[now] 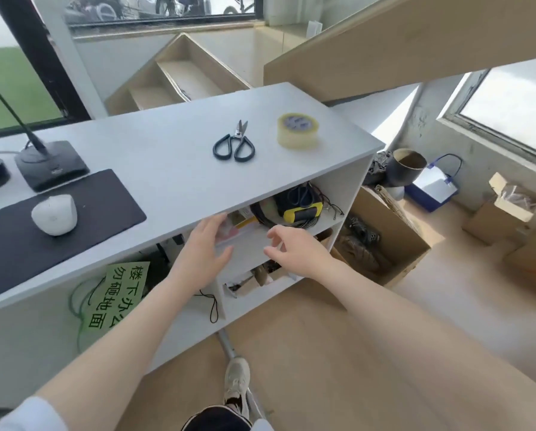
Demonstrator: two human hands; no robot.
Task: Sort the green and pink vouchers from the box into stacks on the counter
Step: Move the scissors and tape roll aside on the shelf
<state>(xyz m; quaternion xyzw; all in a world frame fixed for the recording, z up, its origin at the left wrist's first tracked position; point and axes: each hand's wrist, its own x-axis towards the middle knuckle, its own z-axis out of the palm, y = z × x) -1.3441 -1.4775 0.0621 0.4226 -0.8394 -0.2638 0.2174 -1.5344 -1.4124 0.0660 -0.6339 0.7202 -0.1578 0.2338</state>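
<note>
A pale translucent box [249, 244] sits on the shelf under the white counter [155, 169]. Something pink shows through its left end, partly hidden by my fingers. My left hand [206, 250] lies with straight fingers at the box's left side, fingertips up near the counter's front edge. My right hand [294, 248] hovers at the box's right side, fingers loosely spread, holding nothing. Whether either hand touches the box is unclear. No vouchers lie on the counter.
Black-handled scissors [234, 143] and a roll of clear tape [297, 130] lie on the counter. A white mouse [54, 214] sits on a black mat [52, 231] at left. A yellow-black tool [301, 203] fills the shelf behind the box. An open cardboard box [385, 244] stands on the floor.
</note>
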